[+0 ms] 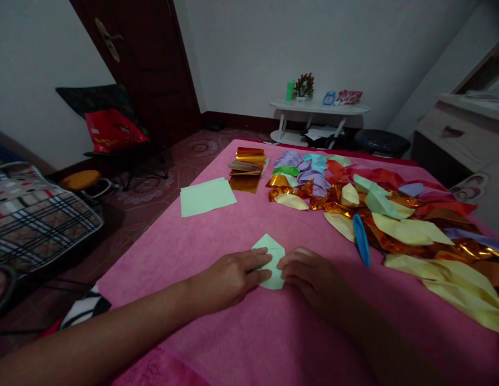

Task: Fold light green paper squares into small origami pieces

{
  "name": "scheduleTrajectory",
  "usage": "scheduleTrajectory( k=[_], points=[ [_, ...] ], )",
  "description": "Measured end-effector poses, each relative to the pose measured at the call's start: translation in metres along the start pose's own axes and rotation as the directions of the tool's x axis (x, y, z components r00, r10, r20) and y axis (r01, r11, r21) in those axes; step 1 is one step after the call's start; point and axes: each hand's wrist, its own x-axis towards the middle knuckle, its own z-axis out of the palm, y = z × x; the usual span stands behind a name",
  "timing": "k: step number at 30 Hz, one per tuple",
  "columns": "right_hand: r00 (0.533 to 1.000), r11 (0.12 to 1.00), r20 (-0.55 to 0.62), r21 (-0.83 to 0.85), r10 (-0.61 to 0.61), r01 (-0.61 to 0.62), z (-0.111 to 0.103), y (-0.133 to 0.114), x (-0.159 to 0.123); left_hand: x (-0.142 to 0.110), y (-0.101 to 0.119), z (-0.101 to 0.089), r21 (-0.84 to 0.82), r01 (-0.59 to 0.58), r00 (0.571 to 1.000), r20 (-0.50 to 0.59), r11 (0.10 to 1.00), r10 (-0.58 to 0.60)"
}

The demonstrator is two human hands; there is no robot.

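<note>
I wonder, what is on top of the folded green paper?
Fingers of the left hand lie on the paper, and the right hand touches its right edge; whatever the fingers cover is hidden.

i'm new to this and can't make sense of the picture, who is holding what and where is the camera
There is no machine here, just a person's two bare hands. The single picture comes from a camera worn on that person's head, looking forward and down.

The left hand and right hand are both on a pale green folded paper, which lies on a pink cloth.

Beyond it, to the left, are flat green sheets, with a stack of gold foil beside them. On the right is a spread of folded papers in many colours.
</note>
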Motion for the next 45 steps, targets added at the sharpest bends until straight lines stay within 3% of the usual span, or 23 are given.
scheduleTrajectory(
  k=[5, 11, 14, 19, 26, 31, 39, 45],
  points=[
    [0.991, 0.99, 0.02, 0.058, 0.129, -0.13, 0.003, -0.009, -0.002, 0.005, 0.003, -0.002, 0.025, -0.025, 0.997, -0.067, 0.999, 0.027],
    [0.938, 0.936, -0.013, 0.064, 0.347, -0.345, 0.012, -0.011, 0.001, -0.001, 0.023, -0.004, -0.143, 0.163, 0.979, -0.097, 0.976, -0.177],
    [0.918, 0.919, -0.04, 0.031, 0.395, -0.394, 0.015, -0.012, 0.003, -0.006, 0.029, -0.004, -0.161, 0.16, 0.979, -0.097, 0.974, -0.176],
    [0.892, 0.896, -0.087, 0.032, 0.444, -0.443, 0.018, -0.017, 0.006, -0.012, 0.031, -0.002, -0.196, 0.105, 0.986, -0.107, 0.975, -0.127],
    [0.907, 0.911, -0.086, 0.014, 0.411, -0.412, 0.019, -0.016, 0.006, -0.009, 0.034, -0.003, -0.443, 0.179, 0.956, -0.135, 0.879, -0.262],
    [0.916, 0.918, -0.062, 0.04, 0.396, -0.395, 0.017, -0.016, 0.007, -0.007, 0.034, -0.005, -0.48, 0.216, 0.942, -0.128, 0.85, -0.311],
    [0.824, 0.825, -0.058, 0.081, 0.564, -0.559, 0.019, -0.018, 0.011, -0.009, 0.033, -0.001, -0.485, 0.197, 0.945, -0.138, 0.852, -0.297],
    [0.834, 0.834, -0.041, 0.061, 0.551, -0.548, 0.016, -0.019, 0.012, -0.006, 0.031, 0.001, -0.541, 0.199, 0.931, -0.155, 0.817, -0.33]
  ],
)
